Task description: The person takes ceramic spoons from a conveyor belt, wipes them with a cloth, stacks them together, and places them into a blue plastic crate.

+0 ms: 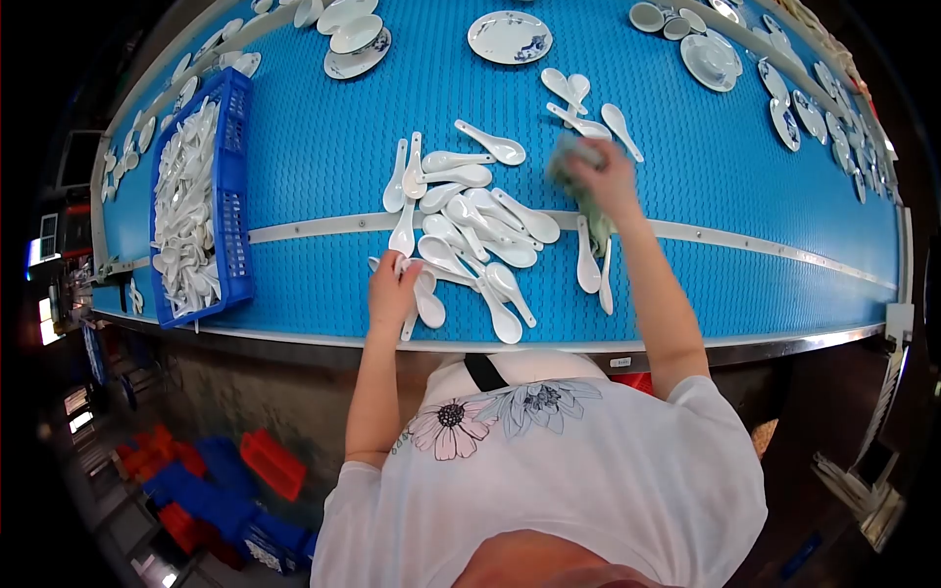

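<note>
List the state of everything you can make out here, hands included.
Blue crate: full of spoons
Loose spoons: spread out, many overlapping
Cloth: crumpled, blurred
Right hand: closed on the cloth
Left hand: fingers curled at a spoon, grip unclear
Top centre plate: face up

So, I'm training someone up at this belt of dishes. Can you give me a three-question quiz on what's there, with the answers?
1. True or false: the blue crate, filled with white spoons, stands to the left of the person's left hand.
2. Multiple choice: what does the right hand hold?
A) a knife
B) a cloth
C) a cup
3. Fill in the blank: the oval plate beyond the loose spoons is white with a ____ pattern.

Key: 1. true; 2. B; 3. blue
</note>
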### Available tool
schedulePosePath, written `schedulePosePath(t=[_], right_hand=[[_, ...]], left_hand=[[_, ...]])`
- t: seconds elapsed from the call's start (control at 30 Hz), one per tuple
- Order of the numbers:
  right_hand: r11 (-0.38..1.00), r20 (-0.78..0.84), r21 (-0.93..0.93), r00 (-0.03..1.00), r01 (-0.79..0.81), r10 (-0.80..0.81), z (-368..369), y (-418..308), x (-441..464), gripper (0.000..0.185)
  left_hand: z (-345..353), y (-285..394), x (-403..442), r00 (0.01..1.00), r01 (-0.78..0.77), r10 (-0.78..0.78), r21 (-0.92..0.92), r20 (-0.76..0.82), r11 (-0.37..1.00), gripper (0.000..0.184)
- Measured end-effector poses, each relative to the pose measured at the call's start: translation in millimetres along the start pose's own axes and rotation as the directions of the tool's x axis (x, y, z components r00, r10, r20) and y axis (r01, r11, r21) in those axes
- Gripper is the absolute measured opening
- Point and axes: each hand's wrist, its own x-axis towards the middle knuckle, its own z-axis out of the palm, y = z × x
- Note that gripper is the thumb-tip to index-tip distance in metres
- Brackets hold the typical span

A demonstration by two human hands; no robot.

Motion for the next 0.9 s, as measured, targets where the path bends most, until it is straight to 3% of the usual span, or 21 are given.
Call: schedulePosePath(t=[0.03,0.07,0.13,0.17,0.2,0.23,0.3,0.33,0.37,0.47,0.53,0.63,0.7,0.73,0.8,0.83,0.9], right_hand=[[0.99,-0.127,-0.037,0.982,0.134,-0.138,-7.5,0.8,10.9,0.032],[0.991,-0.128,-0.034,0.982,0.133,-0.136,-10.8,6.8,22.2,0.032],[0.833,-0.015,-0.489,0.952,0.259,-0.306,-11.8,19.6,42.8,0.031],[0.835,-0.009,-0.483,0.952,0.263,-0.305,-3.7,30.0,46.8,0.031],[0.751,0.047,-0.595,0.945,0.286,-0.323,5.3,35.6,47.4,0.03],[0.65,0.106,-0.693,0.936,0.31,-0.334,11.9,41.2,48.2,0.03],[0.68,0.145,-0.661,0.943,0.317,-0.298,22.8,36.7,35.1,0.03],[0.706,0.178,-0.634,0.948,0.317,-0.265,28.2,25.1,23.3,0.031],[0.742,0.219,-0.604,0.956,0.29,-0.195,33.2,14.9,10.2,0.031],[0.708,0.278,-0.591,0.922,0.386,-0.27,49.3,12.4,-25.3,0.032],[0.728,0.27,-0.574,0.926,0.376,-0.265,51.8,10.0,-41.6,0.033],[0.792,0.267,-0.508,0.936,0.339,-0.229,48.7,4.0,-62.6,0.034],[0.832,0.273,-0.462,0.942,0.308,-0.197,44.6,3.8,-73.0,0.033],[0.836,0.258,-0.455,0.944,0.307,-0.206,42.9,7.5,-78.6,0.033],[0.843,0.23,-0.451,0.951,0.294,-0.209,38.9,11.4,-82.0,0.032],[0.836,0.235,-0.432,0.937,0.338,-0.258,38.5,12.6,-82.7,0.032],[0.833,0.236,-0.412,0.926,0.37,-0.295,38.4,15.0,-84.9,0.031]], left_hand=[[1.5,-7.9,1.5,0.998,0.014,-0.023,-0.134,-0.064,0.991,0.025],[2.7,-14.0,3.0,0.99,0.016,-0.052,-0.266,-0.128,0.964,0.024],[-4.5,3.0,1.4,0.988,0.079,-0.119,-0.355,-0.094,0.931,0.022],[-5.1,7.5,-0.8,0.981,0.108,-0.178,-0.55,-0.076,0.828,0.021],[-3.3,10.5,-1.0,0.972,0.127,-0.229,-0.721,-0.044,0.681,0.02],[-1.8,11.3,-0.8,0.971,0.129,-0.236,-0.721,-0.048,0.681,0.02],[1.2,11.9,-1.7,0.937,0.308,-0.286,-0.862,0.202,0.403,0.021],[4.5,17.3,-1.4,0.935,0.31,-0.291,-0.862,0.201,0.401,0.021],[9.8,26.1,0.4,0.94,0.327,-0.236,-0.844,0.245,0.426,0.021],[23.4,63.5,17.9,0.939,0.334,-0.106,-0.798,0.327,0.501,0.033],[34.6,85.1,39.3,0.949,0.265,-0.043,-0.711,0.314,0.652,0.032],[74.3,88.5,89.9,0.944,0.243,-0.018,-0.654,0.331,0.716,0.037],[93.1,89.1,111.2,0.953,0.098,0.018,-0.364,0.302,0.926,0.045],[94.2,92.0,112.6,0.952,0.092,0.025,-0.363,0.305,0.927,0.045],[91.3,101.2,115.0,0.936,-0.045,0.064,-0.061,0.347,0.997,0.042],[89.6,105.4,111.2,0.92,-0.11,0.111,-0.022,0.376,0.994,0.036],[84.7,115.7,107.2,0.915,-0.075,0.054,0.037,0.399,0.996,0.034]])
